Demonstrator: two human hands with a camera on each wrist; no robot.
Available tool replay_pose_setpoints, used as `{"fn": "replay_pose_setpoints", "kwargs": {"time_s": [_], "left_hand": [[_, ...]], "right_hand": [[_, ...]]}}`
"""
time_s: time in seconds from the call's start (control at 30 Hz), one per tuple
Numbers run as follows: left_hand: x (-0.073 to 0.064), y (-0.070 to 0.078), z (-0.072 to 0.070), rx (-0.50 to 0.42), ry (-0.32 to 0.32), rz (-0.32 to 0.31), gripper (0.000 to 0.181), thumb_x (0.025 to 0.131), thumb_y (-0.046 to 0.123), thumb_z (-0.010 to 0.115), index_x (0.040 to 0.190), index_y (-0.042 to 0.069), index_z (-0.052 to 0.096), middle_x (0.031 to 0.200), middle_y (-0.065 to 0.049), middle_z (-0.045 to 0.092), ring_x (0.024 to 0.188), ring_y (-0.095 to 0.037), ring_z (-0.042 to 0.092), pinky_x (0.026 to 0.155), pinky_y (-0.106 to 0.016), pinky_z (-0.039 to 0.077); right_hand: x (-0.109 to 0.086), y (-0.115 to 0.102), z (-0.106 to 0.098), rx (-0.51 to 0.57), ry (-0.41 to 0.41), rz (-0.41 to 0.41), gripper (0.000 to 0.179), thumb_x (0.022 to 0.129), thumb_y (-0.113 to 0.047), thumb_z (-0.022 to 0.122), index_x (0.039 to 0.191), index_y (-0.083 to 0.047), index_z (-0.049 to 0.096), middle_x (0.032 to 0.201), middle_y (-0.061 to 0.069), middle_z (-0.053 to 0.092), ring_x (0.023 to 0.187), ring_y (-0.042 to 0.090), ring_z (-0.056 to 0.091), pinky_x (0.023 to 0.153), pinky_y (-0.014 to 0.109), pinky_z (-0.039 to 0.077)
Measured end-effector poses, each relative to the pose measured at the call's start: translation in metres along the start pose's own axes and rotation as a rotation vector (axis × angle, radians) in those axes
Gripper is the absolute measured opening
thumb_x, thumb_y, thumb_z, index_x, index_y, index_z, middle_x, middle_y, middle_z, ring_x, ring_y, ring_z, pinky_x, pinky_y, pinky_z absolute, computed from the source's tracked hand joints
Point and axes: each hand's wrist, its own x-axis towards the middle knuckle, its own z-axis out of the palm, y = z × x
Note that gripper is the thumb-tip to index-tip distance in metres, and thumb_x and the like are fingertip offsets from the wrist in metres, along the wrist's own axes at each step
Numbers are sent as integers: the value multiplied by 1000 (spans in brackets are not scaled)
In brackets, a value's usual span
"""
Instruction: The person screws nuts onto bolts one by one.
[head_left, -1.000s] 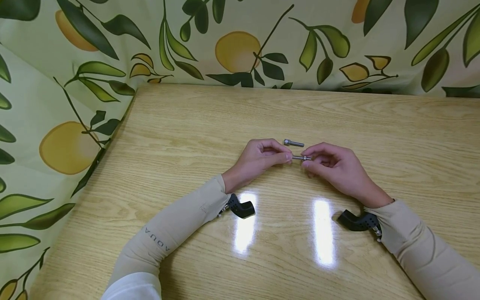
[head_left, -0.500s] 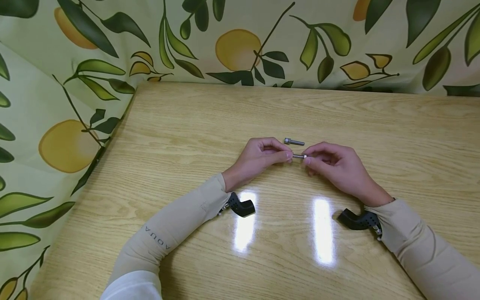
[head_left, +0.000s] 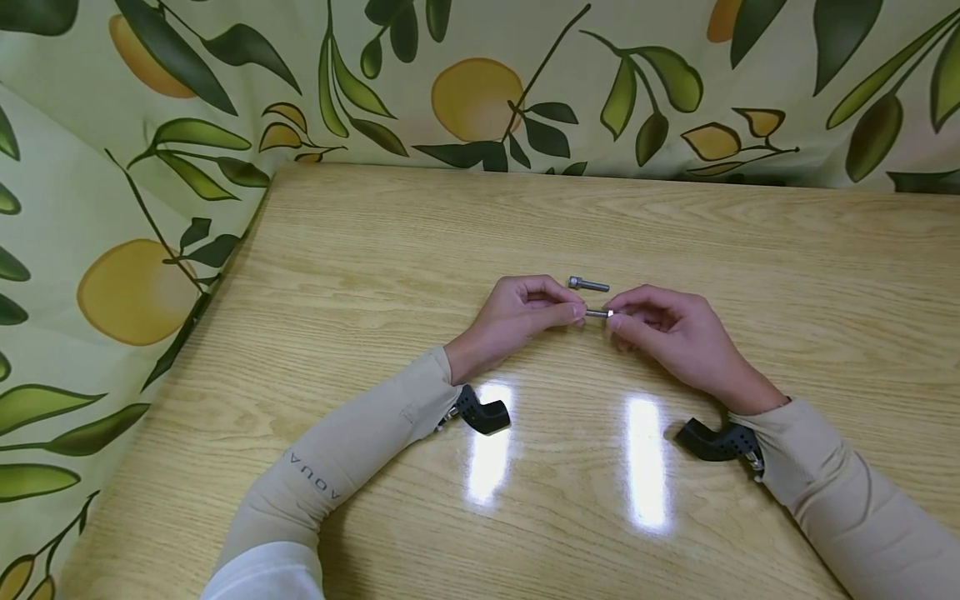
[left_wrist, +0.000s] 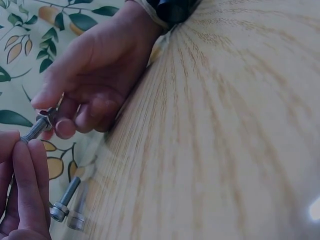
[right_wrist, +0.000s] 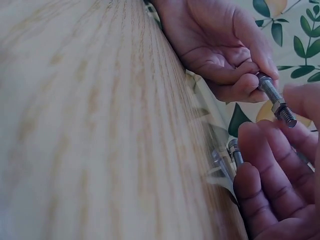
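Observation:
Thumb and fingertips of my left hand (head_left: 521, 317) pinch the head end of a metal bolt (head_left: 597, 313), hiding the head. The bolt lies level, its threaded end pointing right. On that end sits a hex nut (right_wrist: 278, 106), with a little thread showing past it in the right wrist view. My right hand (head_left: 667, 333) has its thumb and fingertip at the nut, pinching it from both sides. Behind the bolt, a second bolt (head_left: 588, 284) with a round head and a ring at its neck lies on the table, held by neither hand.
The wood-grain table (head_left: 360, 250) reaches back to a cloth (head_left: 637, 50) printed with fruit and leaves, which also hangs along the left side. Black wrist mounts (head_left: 483, 414) stick out from both sleeves, low over the table.
One second ago the bolt's threaded tip showed between the parted right thumb and fingers. The right fingertips have since come together over the nut and tip. The left hand keeps its hold.

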Motion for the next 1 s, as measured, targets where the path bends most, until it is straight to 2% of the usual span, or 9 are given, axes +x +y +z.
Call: {"fn": "replay_pose_setpoints", "kwargs": {"time_s": [0.1, 0.2, 0.33, 0.47, 0.63, 0.8, 0.9, 1.0], "left_hand": [[0, 1, 0, 4, 3, -4, 15, 96, 5, 73, 108, -3, 72, 109, -14, 77, 93, -9, 75, 93, -27, 62], [-1, 1, 0, 12, 6, -5, 14, 96, 6, 73, 107, -3, 73, 108, -14, 78, 93, -9, 75, 93, -28, 62], [-2, 2, 0, 22, 6, -1, 14, 96, 7, 73, 107, -2, 73, 107, -13, 78, 93, -8, 75, 93, -27, 62], [-2, 1, 0, 13, 3, 0, 14, 96, 6, 73, 107, -3, 73, 107, -13, 78, 93, -9, 75, 92, -27, 62], [-1, 0, 0, 2, 3, 0, 14, 96, 5, 73, 107, -3, 73, 108, -13, 78, 93, -9, 76, 93, -29, 63], [-1, -1, -1, 8, 1, 5, 13, 96, 6, 73, 107, -1, 73, 106, -7, 78, 94, -10, 75, 93, -28, 62], [-1, -1, 0, 17, 0, 12, 13, 96, 7, 74, 106, -1, 73, 104, -5, 79, 94, -10, 75, 92, -27, 62], [-1, -1, 0, 26, 2, 16, 13, 96, 7, 73, 106, -1, 73, 105, -7, 79, 93, -9, 75, 92, -27, 62]], "right_hand": [[0, 1, 1, 22, 7, -34, 25, 94, -1, 74, 118, -2, 69, 89, -6, 73, 71, 7, 69, 62, 18, 56], [1, 2, 2, 40, 8, -69, 28, 91, 2, 76, 117, -1, 68, 90, -3, 73, 70, 8, 69, 61, 18, 55], [0, 1, 1, 29, 5, -55, 21, 94, -2, 75, 114, -6, 70, 83, 4, 73, 67, 11, 68, 60, 19, 55], [0, 1, 1, 16, 7, -29, 20, 96, -4, 72, 116, -7, 71, 81, 1, 73, 68, 11, 68, 61, 20, 55], [0, 2, 1, 38, 11, -55, 28, 92, 1, 75, 119, -2, 68, 86, -2, 73, 69, 9, 69, 61, 19, 56], [0, 1, 1, 36, 6, -41, 22, 94, -2, 74, 115, -6, 71, 88, -1, 74, 72, 9, 71, 64, 19, 58], [0, 2, 0, 47, 3, -33, 22, 97, -3, 70, 119, -2, 68, 92, -2, 75, 74, 9, 73, 67, 20, 61], [1, 2, 1, 65, 7, -50, 30, 94, 3, 71, 123, 3, 64, 101, -7, 73, 76, 7, 74, 69, 19, 62]]}}
